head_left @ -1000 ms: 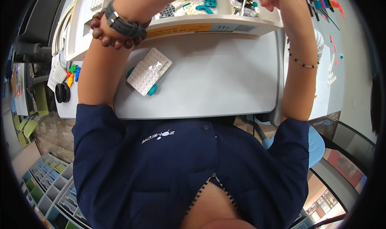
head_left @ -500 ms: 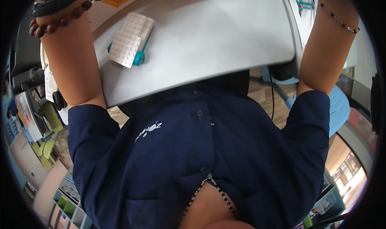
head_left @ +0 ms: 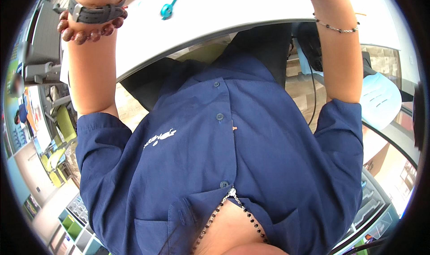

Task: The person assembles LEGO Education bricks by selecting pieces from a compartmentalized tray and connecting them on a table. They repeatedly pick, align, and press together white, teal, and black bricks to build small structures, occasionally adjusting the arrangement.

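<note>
Two forearms rise past the picture's upper rim, so neither hand shows and I cannot tell how open either is or what it holds. At ten o'clock the left wrist [head_left: 92, 13] carries a grey watch and a brown bead bracelet. At eleven o'clock a teal tool [head_left: 168, 8] lies flat on the white table [head_left: 233, 8], well apart from both arms, with bare tabletop around it. The table's curved near edge runs across at twelve o'clock. At one o'clock the right wrist [head_left: 333, 24] wears a thin chain.
</note>
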Demonstrator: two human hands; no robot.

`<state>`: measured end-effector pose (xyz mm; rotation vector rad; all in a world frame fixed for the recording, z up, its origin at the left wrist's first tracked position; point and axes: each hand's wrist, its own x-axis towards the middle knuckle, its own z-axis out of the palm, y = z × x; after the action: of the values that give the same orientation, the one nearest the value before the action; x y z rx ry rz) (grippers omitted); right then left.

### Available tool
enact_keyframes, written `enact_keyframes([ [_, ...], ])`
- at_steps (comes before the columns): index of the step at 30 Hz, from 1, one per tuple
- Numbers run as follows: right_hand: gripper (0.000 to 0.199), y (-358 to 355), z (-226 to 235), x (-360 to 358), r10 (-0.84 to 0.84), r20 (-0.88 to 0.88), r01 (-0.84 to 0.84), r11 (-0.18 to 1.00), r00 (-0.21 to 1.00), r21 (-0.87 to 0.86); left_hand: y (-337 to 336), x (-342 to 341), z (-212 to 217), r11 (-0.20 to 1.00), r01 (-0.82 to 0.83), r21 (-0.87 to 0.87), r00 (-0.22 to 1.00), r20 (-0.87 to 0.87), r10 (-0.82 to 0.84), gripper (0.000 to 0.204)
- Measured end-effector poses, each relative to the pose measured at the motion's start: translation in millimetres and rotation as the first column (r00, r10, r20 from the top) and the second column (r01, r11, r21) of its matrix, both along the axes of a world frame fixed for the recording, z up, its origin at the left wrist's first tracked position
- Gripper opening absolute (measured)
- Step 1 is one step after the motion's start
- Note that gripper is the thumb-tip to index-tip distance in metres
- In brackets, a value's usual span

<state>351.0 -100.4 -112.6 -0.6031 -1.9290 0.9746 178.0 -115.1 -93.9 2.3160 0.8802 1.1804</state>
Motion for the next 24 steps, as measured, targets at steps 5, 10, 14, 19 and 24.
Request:
enact_keyframes([
  [5,0.043,-22.0,3.4,-33.7,0.054,-0.141,-0.049,0.998,0.989,0.036,-22.3,-28.7,4.7,0.999,0.044,-0.012,0.998,0.043,-0.043,0.033],
  [10,0.046,-30.3,0.4,-45.6,0.081,-0.152,-0.106,0.981,0.985,-0.162,-48.2,-32.3,6.9,0.993,0.048,-0.106,0.996,0.073,-0.040,0.024],
  [14,0.039,-34.0,-2.9,-45.1,0.104,0.004,-0.102,0.984,0.995,-0.146,-66.2,-48.9,-15.7,0.985,-0.142,-0.097,0.988,-0.079,0.135,0.036],
  [19,0.036,-47.2,-16.3,-57.7,0.017,-0.008,-0.019,0.955,1.000,-0.296,-82.0,-47.1,-24.9,0.932,-0.275,0.237,0.929,-0.185,0.321,0.040],
  [24,0.028,-49.4,-23.3,-60.0,0.077,-0.113,-0.108,0.946,0.991,-0.304,-87.2,-46.7,-26.0,0.934,-0.280,0.222,0.922,-0.210,0.327,0.049],
])
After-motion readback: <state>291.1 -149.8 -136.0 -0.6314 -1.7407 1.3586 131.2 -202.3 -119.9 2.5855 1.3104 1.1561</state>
